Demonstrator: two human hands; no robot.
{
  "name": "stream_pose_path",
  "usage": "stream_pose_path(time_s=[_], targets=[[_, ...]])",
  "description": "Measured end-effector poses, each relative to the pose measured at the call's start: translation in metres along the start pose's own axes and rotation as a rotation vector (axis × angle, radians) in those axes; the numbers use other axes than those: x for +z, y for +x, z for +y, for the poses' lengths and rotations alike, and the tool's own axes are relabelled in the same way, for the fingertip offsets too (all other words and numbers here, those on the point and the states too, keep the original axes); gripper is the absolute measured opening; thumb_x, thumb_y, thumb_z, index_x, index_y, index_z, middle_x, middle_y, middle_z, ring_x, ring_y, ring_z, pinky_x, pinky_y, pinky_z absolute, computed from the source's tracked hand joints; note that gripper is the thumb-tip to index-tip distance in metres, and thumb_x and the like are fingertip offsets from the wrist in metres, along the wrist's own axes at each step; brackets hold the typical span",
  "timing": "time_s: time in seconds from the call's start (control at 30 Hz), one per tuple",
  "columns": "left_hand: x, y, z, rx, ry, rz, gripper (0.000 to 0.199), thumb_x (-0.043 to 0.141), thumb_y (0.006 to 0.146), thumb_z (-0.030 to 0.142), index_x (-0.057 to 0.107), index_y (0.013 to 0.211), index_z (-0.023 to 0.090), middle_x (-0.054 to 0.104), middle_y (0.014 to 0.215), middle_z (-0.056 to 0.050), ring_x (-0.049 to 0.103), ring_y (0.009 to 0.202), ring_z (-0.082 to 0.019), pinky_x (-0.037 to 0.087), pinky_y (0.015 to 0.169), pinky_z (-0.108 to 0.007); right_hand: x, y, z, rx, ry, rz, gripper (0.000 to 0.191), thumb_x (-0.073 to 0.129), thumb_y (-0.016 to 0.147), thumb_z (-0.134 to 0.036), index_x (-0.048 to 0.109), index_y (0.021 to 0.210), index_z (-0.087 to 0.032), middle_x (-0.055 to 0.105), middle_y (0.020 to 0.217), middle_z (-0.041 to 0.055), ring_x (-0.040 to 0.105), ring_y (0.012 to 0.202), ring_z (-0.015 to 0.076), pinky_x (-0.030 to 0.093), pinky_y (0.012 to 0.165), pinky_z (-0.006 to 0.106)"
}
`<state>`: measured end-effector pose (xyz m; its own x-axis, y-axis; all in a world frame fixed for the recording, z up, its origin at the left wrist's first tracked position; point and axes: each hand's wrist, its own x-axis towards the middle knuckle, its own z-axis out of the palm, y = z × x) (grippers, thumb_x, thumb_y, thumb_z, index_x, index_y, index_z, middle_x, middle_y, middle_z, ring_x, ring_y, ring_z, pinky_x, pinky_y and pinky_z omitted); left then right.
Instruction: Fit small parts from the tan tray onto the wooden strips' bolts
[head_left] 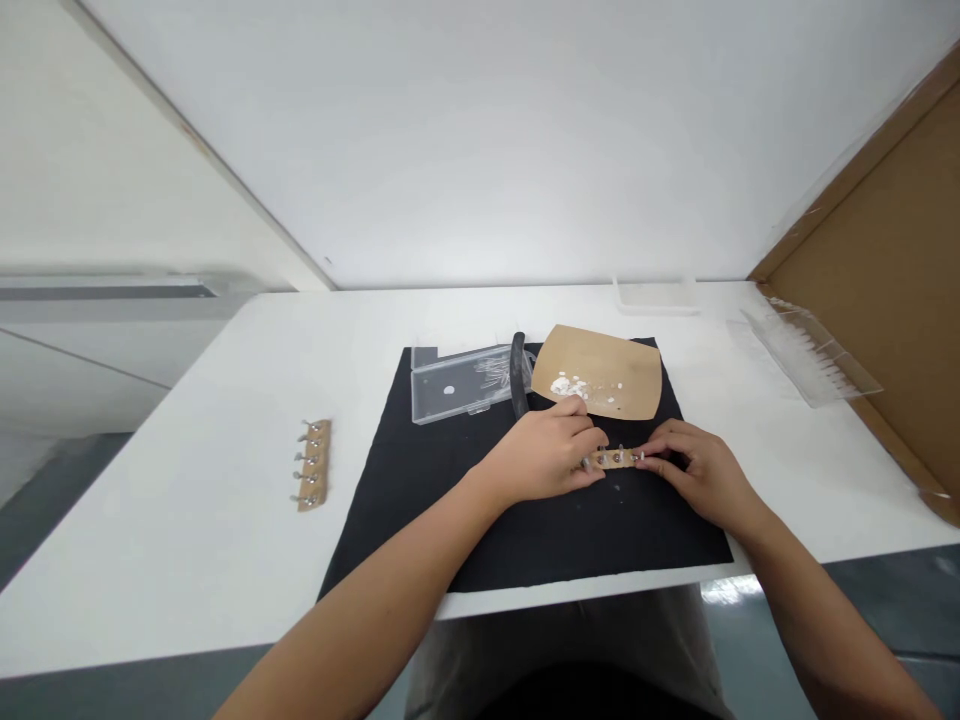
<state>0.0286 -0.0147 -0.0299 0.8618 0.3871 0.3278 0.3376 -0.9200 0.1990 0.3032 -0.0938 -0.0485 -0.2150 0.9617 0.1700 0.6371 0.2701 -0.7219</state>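
A narrow tan strip (619, 459) lies on the black mat, with several small shiny metal and clear pieces set in a row along it. My left hand (551, 452) is closed at the strip's left end, its thumb and fingers covering that end. At the other end my right hand (701, 470) pinches with thumb and forefinger beside a small whitish piece. The pieces are too small to name, and what lies under the fingertips is hidden. Behind the hands, a tan sheet (600, 360) carries a scatter of small white discs (568, 385).
On the black mat (525, 550) stand a clear plastic case (450, 405) holding thin pins and a curved black bar (517, 375). A second tan strip with metal pieces (313, 465) lies left. Clear trays (810, 355) lean right, near a cardboard panel (885, 250).
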Motion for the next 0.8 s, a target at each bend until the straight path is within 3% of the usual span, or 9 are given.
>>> stream_pose_path(time_s=[0.6, 0.7, 0.8], targets=[[0.000, 0.000, 0.002, -0.034, -0.002, -0.028, 0.026, 0.072, 0.099, 0.040, 0.070, 0.111, 0.017, 0.076, 0.093, -0.007, 0.064, 0.106, -0.026, 0.055, 0.076, -0.033, 0.000, 0.000, -0.002, 0.005, -0.048, -0.026, 0.013, 0.067, 0.103, -0.035, 0.078, 0.103, -0.029, 0.073, 0.100, 0.0043, 0.070, 0.092, 0.0218, 0.057, 0.080, 0.037], [-0.003, 0.000, 0.002, -0.010, -0.001, -0.001, 0.034, 0.072, 0.098, 0.049, 0.070, 0.110, 0.017, 0.075, 0.092, -0.008, 0.064, 0.104, -0.027, 0.055, 0.075, -0.034, -0.001, 0.000, -0.001, 0.007, -0.052, -0.033, 0.014, 0.067, 0.103, -0.038, 0.078, 0.105, -0.028, 0.073, 0.099, 0.0050, 0.070, 0.091, 0.0222, 0.058, 0.080, 0.038], [-0.012, 0.001, -0.001, 0.012, -0.010, 0.105, 0.048, 0.068, 0.096, 0.063, 0.072, 0.107, 0.017, 0.074, 0.090, -0.009, 0.065, 0.097, -0.027, 0.057, 0.076, -0.036, -0.001, -0.001, 0.000, -0.008, -0.067, -0.051, 0.017, 0.070, 0.101, -0.040, 0.076, 0.113, -0.029, 0.071, 0.101, 0.0049, 0.069, 0.093, 0.0222, 0.059, 0.081, 0.038]])
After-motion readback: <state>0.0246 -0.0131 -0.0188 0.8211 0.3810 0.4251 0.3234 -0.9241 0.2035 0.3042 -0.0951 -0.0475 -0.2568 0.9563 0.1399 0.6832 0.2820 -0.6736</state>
